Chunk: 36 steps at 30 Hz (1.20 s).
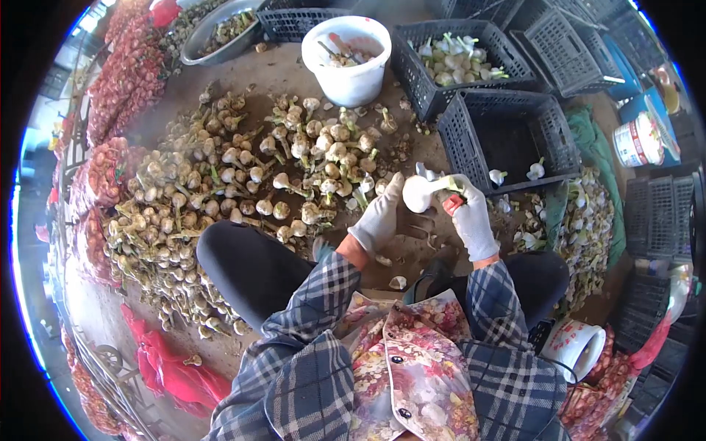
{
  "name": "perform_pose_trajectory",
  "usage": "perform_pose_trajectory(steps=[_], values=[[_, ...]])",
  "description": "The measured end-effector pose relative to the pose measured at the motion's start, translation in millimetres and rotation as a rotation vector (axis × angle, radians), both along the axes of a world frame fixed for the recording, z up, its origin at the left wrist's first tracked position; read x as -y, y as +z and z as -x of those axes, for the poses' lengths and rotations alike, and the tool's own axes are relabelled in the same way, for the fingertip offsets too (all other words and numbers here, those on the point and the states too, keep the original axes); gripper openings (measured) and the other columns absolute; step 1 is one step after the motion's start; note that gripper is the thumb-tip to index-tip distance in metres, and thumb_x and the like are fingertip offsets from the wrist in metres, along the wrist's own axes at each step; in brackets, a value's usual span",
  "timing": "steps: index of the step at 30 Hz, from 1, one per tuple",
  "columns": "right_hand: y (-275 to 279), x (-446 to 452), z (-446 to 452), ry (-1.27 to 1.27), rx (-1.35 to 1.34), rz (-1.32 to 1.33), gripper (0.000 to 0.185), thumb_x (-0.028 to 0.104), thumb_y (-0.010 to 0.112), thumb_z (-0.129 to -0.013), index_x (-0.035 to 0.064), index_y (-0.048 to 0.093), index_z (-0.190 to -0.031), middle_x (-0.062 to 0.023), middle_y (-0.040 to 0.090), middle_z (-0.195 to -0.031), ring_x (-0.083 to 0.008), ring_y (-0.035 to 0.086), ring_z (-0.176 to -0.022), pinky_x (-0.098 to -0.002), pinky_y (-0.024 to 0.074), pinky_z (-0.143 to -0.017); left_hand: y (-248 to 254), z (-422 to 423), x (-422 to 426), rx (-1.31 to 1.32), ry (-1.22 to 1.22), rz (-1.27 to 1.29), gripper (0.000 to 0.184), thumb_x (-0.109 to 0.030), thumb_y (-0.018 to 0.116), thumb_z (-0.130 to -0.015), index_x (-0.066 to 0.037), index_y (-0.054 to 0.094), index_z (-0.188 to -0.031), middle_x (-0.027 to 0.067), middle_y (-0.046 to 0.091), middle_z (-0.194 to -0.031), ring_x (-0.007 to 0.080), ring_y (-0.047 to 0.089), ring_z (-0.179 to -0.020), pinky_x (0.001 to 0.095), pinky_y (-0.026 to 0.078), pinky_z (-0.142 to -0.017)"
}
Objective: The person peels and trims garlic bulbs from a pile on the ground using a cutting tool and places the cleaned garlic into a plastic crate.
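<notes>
My right hand (472,224), in a pale glove, grasps a trimmed white garlic bulb (418,194) by its stem, with a small red object (454,203) tucked in the same grip. My left hand (376,223), gloved too, has its fingers loosely extended just beside the bulb's other side; whether they touch it I cannot tell. The bulb is up in front of me, between my bent knees. Past my left hand a broad heap of untrimmed garlic (235,165) spreads over the floor. Beyond my right hand sits a black crate (507,128) with two bulbs inside, and behind it a fuller crate (413,82). A white bucket (346,84) stands farther forward, and red net sacks (126,84) line the far left.
</notes>
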State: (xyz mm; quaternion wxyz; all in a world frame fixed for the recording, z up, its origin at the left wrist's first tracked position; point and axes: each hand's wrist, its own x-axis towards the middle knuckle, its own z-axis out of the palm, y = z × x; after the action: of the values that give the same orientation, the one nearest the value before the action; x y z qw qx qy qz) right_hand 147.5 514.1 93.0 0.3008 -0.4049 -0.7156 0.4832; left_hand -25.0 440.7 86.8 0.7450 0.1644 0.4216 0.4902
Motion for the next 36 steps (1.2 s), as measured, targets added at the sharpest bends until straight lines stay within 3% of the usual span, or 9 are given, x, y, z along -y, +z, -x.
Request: perform_pose_trajectory(steps=[4, 5, 12, 14, 18, 22, 25, 30, 36], values=[[-19.3, 10.8, 3.6, -0.046, -0.074, -0.024, 0.022, -0.007, 0.051, -0.084, 0.0009, 0.061, -0.102, -0.0046, 0.063, -0.094, -0.0112, 0.057, -0.085, -0.0247, 0.0467, -0.076, -20.7, -13.4, 12.3, -0.494, 0.145, -0.324, 0.062, -0.032, 0.068, -0.088, -0.001, 0.043, -0.136, 0.0097, 0.057, -0.124, 0.0159, 0.058, -0.106, 0.0318, 0.056, -0.080], [-21.2, 10.0, 2.6, -0.092, -0.081, 0.069, 0.023, -0.006, 0.051, -0.085, 0.0012, 0.060, -0.104, -0.0054, 0.063, -0.096, -0.0120, 0.057, -0.086, -0.0255, 0.0469, -0.077, -22.1, -2.3, 12.5, -0.212, 0.082, -0.287, 0.066, -0.025, 0.071, -0.087, -0.002, 0.039, -0.140, 0.0100, 0.058, -0.122, 0.0166, 0.060, -0.104, 0.0294, 0.057, -0.078], [-20.0, 6.1, 20.7, -0.021, 0.003, 0.039, 0.021, -0.004, 0.048, -0.084, 0.0003, 0.060, -0.101, -0.0017, 0.060, -0.092, -0.0103, 0.055, -0.081, -0.0260, 0.0464, -0.075, -15.2, -4.8, 16.3, -0.017, 0.212, -0.264, 0.069, -0.018, 0.075, -0.082, -0.004, 0.041, -0.141, 0.0067, 0.058, -0.126, 0.0166, 0.060, -0.107, 0.0298, 0.054, -0.086], [-22.5, 3.0, 20.2, -0.299, -0.534, 0.591, 0.024, 0.000, 0.049, -0.087, 0.0004, 0.060, -0.108, -0.0013, 0.059, -0.087, -0.0074, 0.053, -0.074, -0.0224, 0.0453, -0.068, -6.7, 1.3, 18.7, 0.201, 0.079, -0.282, 0.068, -0.015, 0.076, -0.080, -0.005, 0.045, -0.140, 0.0039, 0.060, -0.124, 0.0143, 0.059, -0.108, 0.0297, 0.049, -0.094], [-64.5, -3.5, 9.4, -0.207, -0.582, 0.539, 0.029, -0.002, 0.044, -0.084, 0.0020, 0.061, -0.108, 0.0017, 0.057, -0.086, -0.0070, 0.051, -0.071, -0.0212, 0.0441, -0.066, -34.7, 4.4, 18.0, -0.303, 0.223, -0.093, 0.055, -0.012, 0.073, -0.085, -0.004, 0.052, -0.135, 0.0021, 0.065, -0.115, 0.0114, 0.062, -0.098, 0.0267, 0.052, -0.085], [-63.7, -7.9, 9.7, -0.151, -0.621, 0.676, 0.025, 0.000, 0.049, -0.086, 0.0055, 0.062, -0.107, -0.0032, 0.060, -0.085, -0.0146, 0.059, -0.074, -0.0258, 0.0469, -0.068, -38.3, -0.2, 18.0, -0.127, 0.407, -0.238, 0.037, -0.012, 0.069, -0.088, -0.005, 0.061, -0.124, 0.0041, 0.066, -0.111, 0.0100, 0.062, -0.091, 0.0238, 0.052, -0.079], [-55.2, -21.4, -10.7, -0.056, 0.918, -0.094, 0.037, 0.009, 0.063, -0.082, 0.0147, 0.057, -0.118, -0.0222, 0.062, -0.103, -0.0411, 0.061, -0.101, -0.0461, 0.0496, -0.080, -37.6, -0.9, 23.5, -0.498, 0.475, -0.297, 0.031, -0.010, 0.074, -0.083, -0.004, 0.067, -0.113, 0.0053, 0.067, -0.107, 0.0136, 0.062, -0.091, 0.0267, 0.051, -0.082], [2.3, 12.5, 12.4, 0.003, 0.281, -0.431, 0.037, 0.004, 0.068, -0.075, 0.0091, 0.062, -0.112, -0.0151, 0.064, -0.093, -0.0349, 0.064, -0.089, -0.0420, 0.0516, -0.077, -21.6, -1.5, 20.5, -1.101, 0.445, -0.401, 0.027, -0.008, 0.081, -0.072, -0.004, 0.071, -0.098, 0.0079, 0.065, -0.094, 0.0169, 0.063, -0.086, 0.0283, 0.050, -0.078], [-0.3, 29.8, 24.4, 0.146, 0.718, -0.592, 0.005, 0.009, 0.063, -0.076, 0.0079, 0.061, -0.081, -0.0093, 0.061, -0.077, -0.0305, 0.064, -0.073, -0.0428, 0.0504, -0.066, -12.1, 0.2, 21.6, -1.461, 0.348, -0.601, 0.017, -0.008, 0.076, -0.072, -0.008, 0.073, -0.089, 0.0068, 0.066, -0.085, 0.0241, 0.065, -0.077, 0.0314, 0.051, -0.069]])
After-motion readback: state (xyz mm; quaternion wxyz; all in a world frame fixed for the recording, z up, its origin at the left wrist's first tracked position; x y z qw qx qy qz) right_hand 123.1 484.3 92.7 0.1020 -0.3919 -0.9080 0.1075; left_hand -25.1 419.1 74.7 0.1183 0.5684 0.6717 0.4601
